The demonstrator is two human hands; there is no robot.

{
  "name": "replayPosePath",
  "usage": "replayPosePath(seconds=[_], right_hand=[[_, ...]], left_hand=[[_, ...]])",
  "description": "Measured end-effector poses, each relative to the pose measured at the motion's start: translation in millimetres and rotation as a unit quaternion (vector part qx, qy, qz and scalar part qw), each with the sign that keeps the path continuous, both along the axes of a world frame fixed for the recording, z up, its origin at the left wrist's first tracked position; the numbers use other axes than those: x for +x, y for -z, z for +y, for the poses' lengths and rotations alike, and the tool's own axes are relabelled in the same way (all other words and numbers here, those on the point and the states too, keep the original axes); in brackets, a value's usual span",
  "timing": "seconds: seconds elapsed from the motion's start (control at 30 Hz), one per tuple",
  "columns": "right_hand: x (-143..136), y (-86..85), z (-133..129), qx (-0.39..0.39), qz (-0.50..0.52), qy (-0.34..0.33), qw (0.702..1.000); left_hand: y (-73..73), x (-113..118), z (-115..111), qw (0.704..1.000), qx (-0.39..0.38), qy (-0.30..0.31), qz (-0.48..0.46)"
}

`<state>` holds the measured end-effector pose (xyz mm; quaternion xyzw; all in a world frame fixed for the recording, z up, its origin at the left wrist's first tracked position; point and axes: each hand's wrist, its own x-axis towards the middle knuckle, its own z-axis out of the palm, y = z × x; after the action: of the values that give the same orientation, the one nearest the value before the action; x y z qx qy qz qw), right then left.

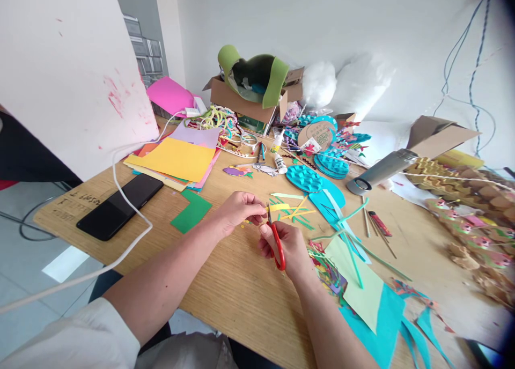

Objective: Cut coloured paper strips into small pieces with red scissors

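Observation:
My right hand [293,246] grips a pair of scissors [278,248] with red handles, its blades pointing away from me. Close to the blades, my left hand [240,211] pinches a narrow yellow paper strip [279,207], whose free end sticks out to the right behind the scissors. Whether the blades touch the strip I cannot tell. Thin green strips [302,219] and yellow strips [306,213] lie crossed on the wooden table [225,272] just beyond my right hand. Left of my left hand rests a green paper piece [191,211] with a cut-out corner.
A black phone [119,207] and a white cable [132,211] lie at the left. Coloured paper sheets [177,159] are stacked behind. Glue bottles [280,164], blue textured ovals [304,179] and a metal flask [382,171] stand or lie farther back. Pale green paper [358,283] and scraps lie right.

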<state>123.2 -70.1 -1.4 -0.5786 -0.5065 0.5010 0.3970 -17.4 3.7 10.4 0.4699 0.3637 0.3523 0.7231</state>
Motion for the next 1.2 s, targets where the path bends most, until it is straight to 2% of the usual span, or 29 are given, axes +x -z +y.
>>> replayPosePath(seconds=[0.2,1.2], right_hand=[[-0.1,0.6,0.7,0.004,0.011,0.003,1.0],[-0.8,-5.3,0.4,-0.01,0.013,0.005,1.0]], left_hand=[[1.7,0.3,-0.1,1.0,-0.001,0.021,0.002],[-0.8,-0.7,0.4,1.0,0.019,-0.002,0.019]])
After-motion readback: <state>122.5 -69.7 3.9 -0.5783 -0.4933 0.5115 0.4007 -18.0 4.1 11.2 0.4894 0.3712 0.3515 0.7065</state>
